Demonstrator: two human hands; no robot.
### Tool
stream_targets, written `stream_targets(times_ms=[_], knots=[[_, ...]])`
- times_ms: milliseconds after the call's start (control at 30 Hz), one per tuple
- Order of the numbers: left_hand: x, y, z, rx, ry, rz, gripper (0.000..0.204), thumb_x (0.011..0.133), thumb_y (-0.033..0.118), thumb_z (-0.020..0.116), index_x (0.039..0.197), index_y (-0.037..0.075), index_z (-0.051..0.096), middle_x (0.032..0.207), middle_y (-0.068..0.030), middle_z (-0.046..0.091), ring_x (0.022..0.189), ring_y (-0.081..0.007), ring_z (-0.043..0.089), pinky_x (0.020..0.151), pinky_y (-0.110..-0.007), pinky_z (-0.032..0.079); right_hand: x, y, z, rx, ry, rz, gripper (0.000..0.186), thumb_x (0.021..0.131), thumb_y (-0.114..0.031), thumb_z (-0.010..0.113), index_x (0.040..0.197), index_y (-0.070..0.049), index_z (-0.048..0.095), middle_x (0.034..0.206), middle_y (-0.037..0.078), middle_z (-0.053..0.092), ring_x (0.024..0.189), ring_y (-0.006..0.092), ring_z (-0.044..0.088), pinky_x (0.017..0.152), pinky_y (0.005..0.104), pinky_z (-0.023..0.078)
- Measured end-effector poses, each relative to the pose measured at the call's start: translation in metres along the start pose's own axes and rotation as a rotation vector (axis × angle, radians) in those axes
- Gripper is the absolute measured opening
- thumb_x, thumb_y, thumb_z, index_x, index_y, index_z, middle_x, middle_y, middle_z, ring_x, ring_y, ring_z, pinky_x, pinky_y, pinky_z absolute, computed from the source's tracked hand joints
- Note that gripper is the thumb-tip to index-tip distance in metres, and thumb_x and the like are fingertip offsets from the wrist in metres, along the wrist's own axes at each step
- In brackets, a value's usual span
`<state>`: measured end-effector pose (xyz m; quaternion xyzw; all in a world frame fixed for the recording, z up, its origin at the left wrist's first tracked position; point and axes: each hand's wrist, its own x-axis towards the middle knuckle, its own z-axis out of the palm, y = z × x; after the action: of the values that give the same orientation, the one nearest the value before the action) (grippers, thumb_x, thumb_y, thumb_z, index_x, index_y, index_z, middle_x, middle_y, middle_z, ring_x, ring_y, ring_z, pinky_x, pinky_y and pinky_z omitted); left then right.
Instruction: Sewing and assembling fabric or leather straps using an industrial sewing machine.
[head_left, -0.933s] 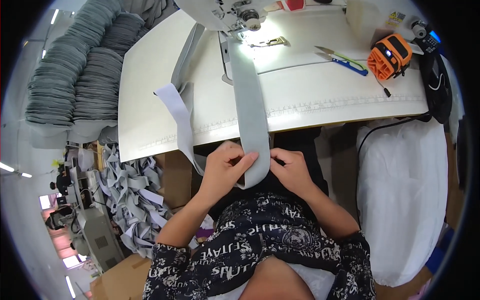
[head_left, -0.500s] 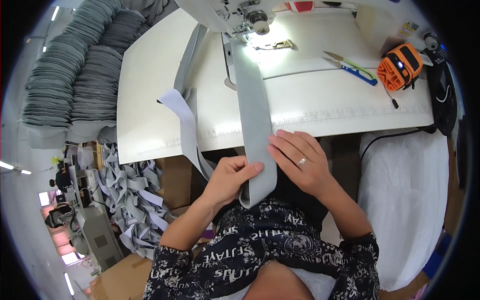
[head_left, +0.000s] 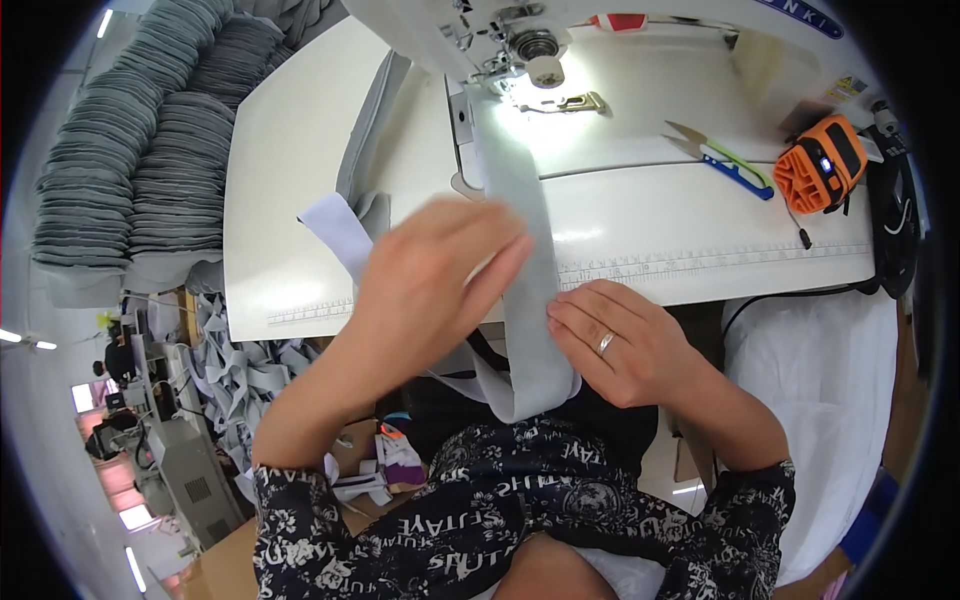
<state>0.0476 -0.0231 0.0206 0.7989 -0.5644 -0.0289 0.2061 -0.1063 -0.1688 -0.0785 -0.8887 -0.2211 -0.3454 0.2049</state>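
Observation:
A long grey fabric strip (head_left: 540,340) runs from under the lit needle area of the sewing machine (head_left: 520,50) toward me, over the table edge, and loops back near my lap. At the strip's right edge my right hand (head_left: 620,345), wearing a ring, grips the fabric with its fingertips; its thumb is hidden. My left hand (head_left: 440,275) hovers over the strip's left side, smeared by motion, so its grip is unclear. Left of it, a pale lilac strip end (head_left: 338,228) and another grey strip (head_left: 370,130) lie on the white table (head_left: 290,200).
Thread snips (head_left: 725,165) with blue and green handles and an orange device (head_left: 820,165) lie at the right. A brass-coloured metal attachment (head_left: 570,104) is beside the needle. Tall stacks of grey pieces (head_left: 175,170) stand left, above fabric scraps (head_left: 235,365). White plastic sheeting (head_left: 810,420) hangs right.
My left hand has let go of the strip's lower end and moved up and forward. My right hand has shifted slightly down along its edge. The view has shifted a little.

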Motion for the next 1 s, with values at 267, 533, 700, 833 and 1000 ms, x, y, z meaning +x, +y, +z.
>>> stream_targets(times_ms=[267,533,700,833,1000], knots=[[0.027,-0.054,0.057,0.194,0.149,0.101,0.035,0.087,0.023,0.068,0.115,0.003,0.063,0.119,-0.0131,0.062,0.117,-0.0319,0.056,0.101,-0.044,0.042,0.006,-0.002,-0.004,-0.049,-0.080,-0.030,0.029,0.058,-0.008,0.060,0.082,0.009,0.065,0.090,0.019,0.066,0.087,0.0296,0.064,0.083,0.0391,0.054],[0.034,-0.061,0.059,0.230,0.158,0.049,0.032,0.087,0.028,0.068,0.111,0.007,0.063,0.120,-0.0070,0.059,0.117,-0.0261,0.056,0.104,-0.051,0.038,0.010,0.006,-0.005,-0.088,-0.128,-0.027,0.033,0.059,-0.010,0.059,0.086,0.009,0.066,0.093,0.019,0.067,0.089,0.0300,0.063,0.087,0.0399,0.053],[0.037,-0.067,0.059,0.182,0.156,0.028,0.029,0.086,0.027,0.068,0.108,0.008,0.065,0.119,-0.0061,0.060,0.117,-0.0259,0.056,0.105,-0.051,0.037,0.018,0.015,-0.006,-0.129,-0.174,-0.028,0.036,0.059,-0.010,0.058,0.088,0.010,0.066,0.094,0.020,0.067,0.091,0.0303,0.063,0.089,0.0406,0.052],[0.011,-0.044,0.051,0.170,0.082,0.023,0.030,0.084,0.019,0.072,0.112,0.009,0.069,0.121,-0.0081,0.063,0.124,-0.0282,0.053,0.106,-0.048,0.037,0.024,0.017,-0.003,-0.168,-0.194,-0.030,0.034,0.061,-0.008,0.060,0.089,0.010,0.066,0.095,0.019,0.066,0.092,0.0302,0.063,0.088,0.0407,0.052],[-0.009,-0.028,0.053,0.130,0.045,0.014,0.031,0.084,0.021,0.071,0.113,0.011,0.068,0.122,-0.0064,0.062,0.125,-0.0255,0.052,0.106,-0.050,0.036,0.027,0.025,-0.002,-0.135,-0.229,-0.055,0.036,0.060,-0.010,0.059,0.089,0.011,0.066,0.095,0.022,0.067,0.091,0.0313,0.063,0.089,0.0404,0.051]])
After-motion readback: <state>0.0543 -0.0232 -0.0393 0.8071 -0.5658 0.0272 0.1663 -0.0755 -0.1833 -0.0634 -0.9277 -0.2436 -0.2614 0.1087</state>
